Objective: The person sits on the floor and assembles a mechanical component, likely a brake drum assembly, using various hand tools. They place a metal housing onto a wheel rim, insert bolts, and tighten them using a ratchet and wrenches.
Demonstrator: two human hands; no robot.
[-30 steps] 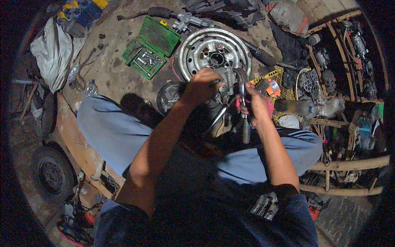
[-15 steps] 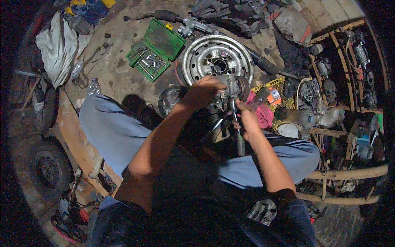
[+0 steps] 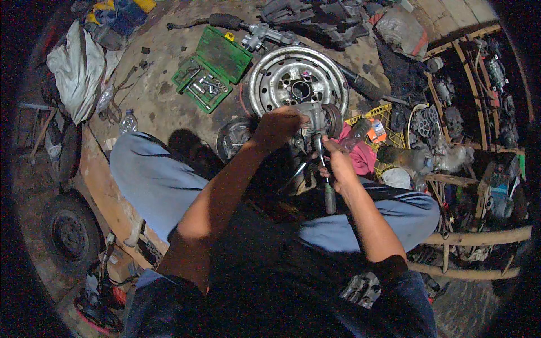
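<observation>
Both hands have shifted little: left hand (image 3: pixel 280 125) clamps the metal part (image 3: pixel 316 117), right hand (image 3: pixel 338 164) grips a tool (image 3: pixel 326 179); open green case (image 3: pixel 211 69) holds sockets.

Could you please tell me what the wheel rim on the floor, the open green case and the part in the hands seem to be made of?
Wheel rim: looks like steel, dull grey and scuffed, with stamped holes.
Green case: probably moulded plastic, matt, holding shiny metal sockets.
Part under the left hand: seemingly bare cast metal, grey and grimy.
Tool in the right hand: shiny metal shaft; the dark handle's material is unclear.

Head view, steeply downward, close over lap
</observation>
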